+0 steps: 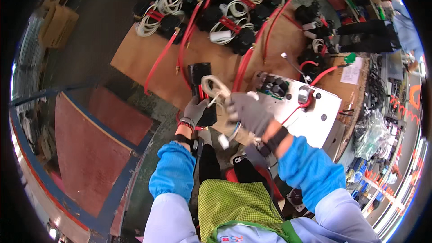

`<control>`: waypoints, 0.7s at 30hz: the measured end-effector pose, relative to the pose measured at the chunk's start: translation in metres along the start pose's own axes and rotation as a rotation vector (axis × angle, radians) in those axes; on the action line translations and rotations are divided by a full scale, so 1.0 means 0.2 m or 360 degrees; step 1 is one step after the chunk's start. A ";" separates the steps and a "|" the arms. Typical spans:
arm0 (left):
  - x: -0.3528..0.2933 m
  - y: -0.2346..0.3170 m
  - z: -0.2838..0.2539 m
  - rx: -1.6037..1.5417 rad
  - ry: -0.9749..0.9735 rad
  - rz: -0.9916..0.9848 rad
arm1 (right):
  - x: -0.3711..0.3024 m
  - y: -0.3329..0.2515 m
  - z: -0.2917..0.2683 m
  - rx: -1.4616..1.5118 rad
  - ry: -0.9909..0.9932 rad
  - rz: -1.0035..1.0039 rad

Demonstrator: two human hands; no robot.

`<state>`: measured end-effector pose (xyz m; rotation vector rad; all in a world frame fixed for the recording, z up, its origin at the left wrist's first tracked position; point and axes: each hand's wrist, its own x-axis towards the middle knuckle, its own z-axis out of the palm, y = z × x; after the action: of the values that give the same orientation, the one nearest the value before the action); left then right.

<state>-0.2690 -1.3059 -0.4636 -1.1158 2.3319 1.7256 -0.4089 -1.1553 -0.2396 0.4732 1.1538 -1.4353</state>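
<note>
My left hand (194, 110), in a grey glove, is closed on the red middle part of a black pump-like unit (200, 73). The unit has a black block at each end and hangs in front of me. Against its right side is a coiled off-white cable (215, 86). My right hand (250, 113), also gloved and slightly blurred, has its fingers curled around the cable beside the coil. A white connector (223, 142) dangles below on loose wires. Just right of that hand lies a white panel (310, 123) carrying a small circuit board (274, 86) and a red hose (325, 75).
Several similar black units (243, 38) with coiled cables and red hoses (159, 65) stand on a brown cardboard sheet (130, 58). A blue-framed cart (92, 153) is at left, a cardboard box (58, 26) beyond it. Shelving with a clear plastic bag (371, 135) lines the right.
</note>
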 end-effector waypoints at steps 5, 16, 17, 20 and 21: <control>0.11 0.36 0.25 -0.0677 -0.0493 -0.0647 | -0.52 0.21 -0.14 -0.0094 -0.0006 0.0056; -0.78 0.78 -0.48 0.0447 -0.0649 -0.0173 | -1.64 0.11 0.00 -0.1319 -0.0230 0.0124; -0.93 1.04 -0.52 0.0736 -0.0674 -0.0124 | -1.75 0.13 -0.04 -0.1283 -0.0200 0.0081; -1.31 1.23 -0.70 0.1077 -0.0806 0.0000 | -2.05 0.21 -0.07 -0.1409 -0.0416 -0.0257; -1.40 1.29 -0.72 0.1336 -0.0966 -0.0087 | -2.16 0.20 -0.08 -0.1345 -0.0458 -0.0263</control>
<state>-0.1511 -1.2495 -0.0775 -0.4158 2.1848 0.7240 -0.2722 -0.9141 0.0935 -0.4132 1.4463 -0.9755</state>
